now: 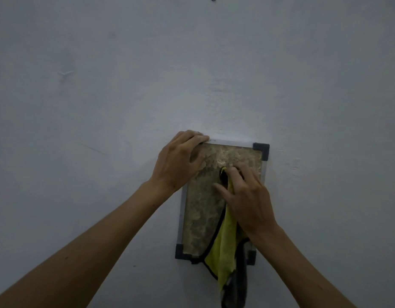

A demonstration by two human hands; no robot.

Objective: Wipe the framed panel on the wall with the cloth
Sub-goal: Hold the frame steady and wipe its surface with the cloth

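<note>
We are partway into the wiping. The panel (203,210) hangs on the wall (103,85), a mottled tan face in a pale frame with dark corner caps, and it sits low and right of centre in our view. Our left hand (178,161) is curled over its top left corner, fingers hooked on the upper edge and thumb lying on the face, so it braces the frame against the wall. Our right hand (243,196) presses the cloth (223,245) flat on the upper middle of the face, fingers bunched on a fold of it, while the rest of the yellow cloth (dark-edged) hangs down past the bottom rim.

To do this step well, we should keep the bracing grip firm, since the frame probably hangs loosely and a sideways rub could swing or lift it. We would do better to gather the dangling tail into the palm, because only a small pad seems to be touching now. Then we work in overlapping strokes from the top downward, and move the left hand aside at the end so the corner beneath it also gets cleaned.
</note>
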